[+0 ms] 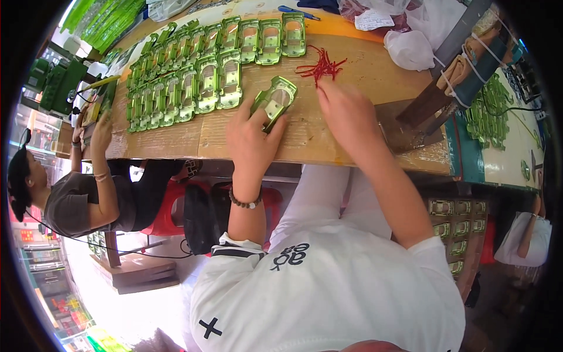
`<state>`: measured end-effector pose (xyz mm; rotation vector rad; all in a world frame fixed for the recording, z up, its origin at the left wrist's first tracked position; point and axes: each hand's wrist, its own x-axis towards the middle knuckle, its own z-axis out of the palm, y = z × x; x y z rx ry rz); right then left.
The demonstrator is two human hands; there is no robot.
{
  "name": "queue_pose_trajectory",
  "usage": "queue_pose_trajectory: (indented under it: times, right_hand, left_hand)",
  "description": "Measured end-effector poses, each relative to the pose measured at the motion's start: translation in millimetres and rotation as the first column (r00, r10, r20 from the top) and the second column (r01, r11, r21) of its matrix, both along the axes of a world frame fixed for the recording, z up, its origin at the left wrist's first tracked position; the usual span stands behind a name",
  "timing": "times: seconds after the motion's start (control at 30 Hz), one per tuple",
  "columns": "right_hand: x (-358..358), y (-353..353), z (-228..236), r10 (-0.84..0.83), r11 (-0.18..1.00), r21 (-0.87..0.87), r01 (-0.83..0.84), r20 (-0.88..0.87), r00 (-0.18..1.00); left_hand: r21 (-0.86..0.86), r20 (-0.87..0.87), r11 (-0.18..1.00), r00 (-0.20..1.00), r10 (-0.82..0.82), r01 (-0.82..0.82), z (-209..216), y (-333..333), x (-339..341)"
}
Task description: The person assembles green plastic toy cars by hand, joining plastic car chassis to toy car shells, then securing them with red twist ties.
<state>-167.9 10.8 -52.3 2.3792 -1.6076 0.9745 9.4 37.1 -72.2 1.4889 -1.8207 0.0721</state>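
My left hand (pixel 253 138) is closed on a shiny green plastic casing (pixel 278 97) with an oblong opening, tilted over the table's near part. Thumb and fingers grip its near end. At the near edge of a small heap of thin red strips (pixel 321 66), my right hand (pixel 350 114) has its fingertips pinched together. Whether a strip is between them cannot be made out. Rows of similar green casings (pixel 206 82) stand close together on the table, to the left of and beyond my left hand.
The brown table (pixel 352 56) has a metal post (pixel 443 79) at its right. White plastic bags (pixel 410 47) and a blue pen (pixel 299 13) lie at the far side. A co-worker (pixel 88 193) sits at the left by a green machine (pixel 56 88). More casings (pixel 491 111) lie farther right.
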Motion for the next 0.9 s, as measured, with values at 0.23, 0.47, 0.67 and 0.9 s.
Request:
queue_pose_trajectory:
  times: [0.23,0.47,0.67,0.9]
  right_hand:
    - [30.1,-47.9,15.1,-0.054,0.964,0.234,0.123,-0.279,0.959]
    - [10.0,-54.6,5.2,-0.068,0.989,0.113,0.094,-0.213,0.975]
    - [-2.1,-35.9,2.2,-0.070,0.989,-0.130,0.074,0.031,0.997]
    - [-13.0,53.4,-2.2,0.167,0.978,-0.179,-0.103,0.394,0.904]
  left_hand:
    - [-0.119,-0.080,0.993,0.997,0.004,-0.013,-6.3,5.9,6.1]
    - [-0.197,-0.273,0.980,0.961,-0.037,-0.018,-8.7,4.0,10.1]
    - [-0.216,-0.420,0.976,0.904,-0.078,-0.016,-7.8,7.0,10.0]
    - [-0.208,-0.632,0.943,0.701,-0.332,0.260,-7.2,53.3,-7.7]
